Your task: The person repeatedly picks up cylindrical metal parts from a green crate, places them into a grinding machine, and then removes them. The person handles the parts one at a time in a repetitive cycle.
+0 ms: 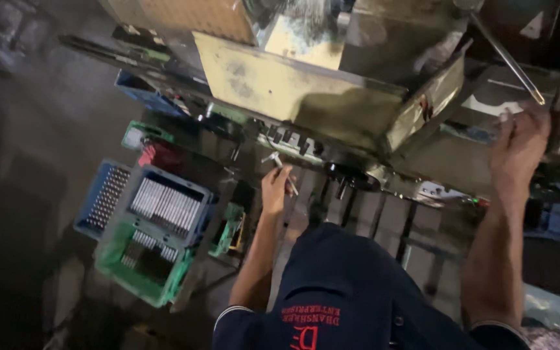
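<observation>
Blue crate (pixel 163 204) of metal rods sits on a green crate (pixel 140 269) at 9 o'clock. Left hand (pixel 275 189) near centre, fingers pinching a small metal piece (pixel 281 167) below the yellowish machine (pixel 306 91). Right hand (pixel 520 152) at 3 o'clock, fingers curled on the end of a long metal lever (pixel 505 59), grip blurred.

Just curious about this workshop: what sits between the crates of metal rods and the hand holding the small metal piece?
In the head view, a small green tray lies between the blue crate and the left hand.

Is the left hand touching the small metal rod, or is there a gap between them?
Touching. In the head view, the left hand grips the small metal rod, which sticks out above the fingers.
</observation>
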